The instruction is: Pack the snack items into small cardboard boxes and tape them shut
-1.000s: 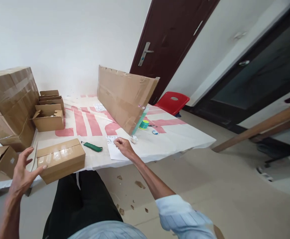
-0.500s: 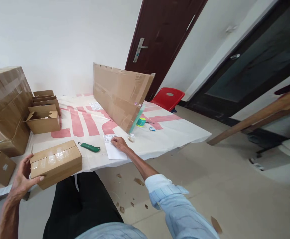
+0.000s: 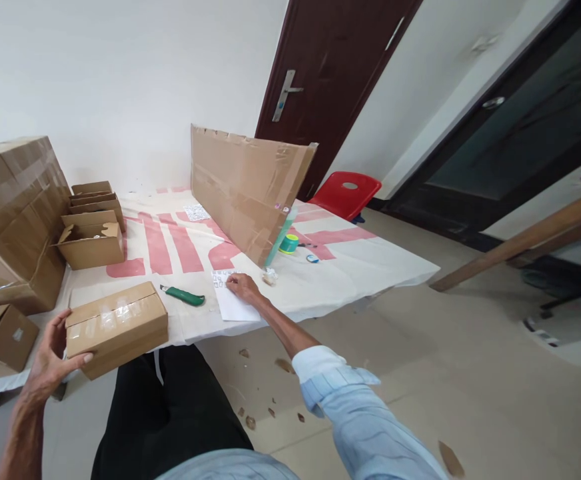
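A closed cardboard box (image 3: 118, 327), with shiny clear tape across its top, sits at the table's front edge. My left hand (image 3: 58, 353) grips its left end, thumb at the near lower side and fingers behind the corner. On the table to the right lies a white paper sheet (image 3: 235, 310) with small printed squares on its upper part. The fingers of my right hand (image 3: 244, 287) are bent and pinched together at those squares; what lies under the fingertips is hidden. Between box and sheet rests a green utility knife (image 3: 184, 296).
Open cardboard boxes (image 3: 90, 250) and a large taped carton (image 3: 18, 220) stand at the left. A tall cardboard panel (image 3: 250, 187) stands on the table, with a green tape roll (image 3: 288, 244) beside it. A red chair (image 3: 345, 195) is beyond the table.
The whole view has shifted slightly, so everything appears a little further right. Both hands keep their places on the box and the sheet, with no clear movement.
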The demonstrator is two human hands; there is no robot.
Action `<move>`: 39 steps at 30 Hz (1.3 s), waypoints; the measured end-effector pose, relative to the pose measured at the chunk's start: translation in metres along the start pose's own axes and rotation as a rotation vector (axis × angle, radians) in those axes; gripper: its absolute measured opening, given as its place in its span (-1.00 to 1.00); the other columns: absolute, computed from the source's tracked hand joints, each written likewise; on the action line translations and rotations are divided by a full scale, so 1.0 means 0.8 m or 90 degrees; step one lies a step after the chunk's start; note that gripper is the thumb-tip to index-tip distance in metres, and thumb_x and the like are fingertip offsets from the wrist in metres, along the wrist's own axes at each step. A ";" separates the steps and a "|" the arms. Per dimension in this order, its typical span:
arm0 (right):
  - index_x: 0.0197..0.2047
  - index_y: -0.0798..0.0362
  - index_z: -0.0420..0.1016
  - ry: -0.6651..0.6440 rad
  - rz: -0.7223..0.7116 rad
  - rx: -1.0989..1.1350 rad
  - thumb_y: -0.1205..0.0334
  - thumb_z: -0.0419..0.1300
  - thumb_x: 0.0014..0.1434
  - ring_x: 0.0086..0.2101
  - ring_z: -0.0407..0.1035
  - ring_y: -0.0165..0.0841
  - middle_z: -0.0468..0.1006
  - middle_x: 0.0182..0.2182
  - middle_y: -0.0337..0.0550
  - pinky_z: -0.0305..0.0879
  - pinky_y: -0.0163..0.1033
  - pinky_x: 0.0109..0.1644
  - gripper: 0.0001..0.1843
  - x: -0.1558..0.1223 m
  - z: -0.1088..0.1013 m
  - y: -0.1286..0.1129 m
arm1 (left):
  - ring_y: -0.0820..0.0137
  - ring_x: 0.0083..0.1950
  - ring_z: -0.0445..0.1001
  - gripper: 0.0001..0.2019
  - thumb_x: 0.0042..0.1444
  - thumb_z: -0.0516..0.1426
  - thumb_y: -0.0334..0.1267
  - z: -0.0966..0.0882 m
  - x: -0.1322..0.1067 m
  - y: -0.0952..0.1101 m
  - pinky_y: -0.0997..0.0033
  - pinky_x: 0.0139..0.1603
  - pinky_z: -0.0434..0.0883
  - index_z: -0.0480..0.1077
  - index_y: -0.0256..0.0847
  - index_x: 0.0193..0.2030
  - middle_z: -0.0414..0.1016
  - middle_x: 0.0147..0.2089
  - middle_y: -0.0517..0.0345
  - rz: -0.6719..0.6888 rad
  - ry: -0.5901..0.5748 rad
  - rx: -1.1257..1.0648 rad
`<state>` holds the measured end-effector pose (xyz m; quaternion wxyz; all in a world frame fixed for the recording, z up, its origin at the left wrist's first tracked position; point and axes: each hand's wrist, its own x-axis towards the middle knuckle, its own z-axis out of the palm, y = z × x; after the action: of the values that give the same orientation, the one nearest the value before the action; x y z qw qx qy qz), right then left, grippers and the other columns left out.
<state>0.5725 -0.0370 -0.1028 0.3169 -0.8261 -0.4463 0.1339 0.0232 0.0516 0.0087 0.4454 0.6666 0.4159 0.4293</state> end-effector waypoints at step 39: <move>0.15 -0.01 0.59 0.040 -0.015 -0.179 0.27 0.08 0.44 -0.02 0.53 -0.20 0.72 0.01 -0.01 0.27 -0.24 -0.02 -0.67 -0.033 0.004 -0.030 | -0.11 0.39 0.45 -0.03 -0.44 0.62 -0.01 0.000 -0.007 -0.025 -0.09 0.33 0.50 0.30 -0.01 0.14 0.51 0.25 -0.02 0.012 0.035 -0.039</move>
<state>0.5402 -0.0475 -0.0916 0.2137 -0.8609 -0.4599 0.0403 0.0183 0.0516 -0.0114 0.4503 0.6444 0.4082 0.4641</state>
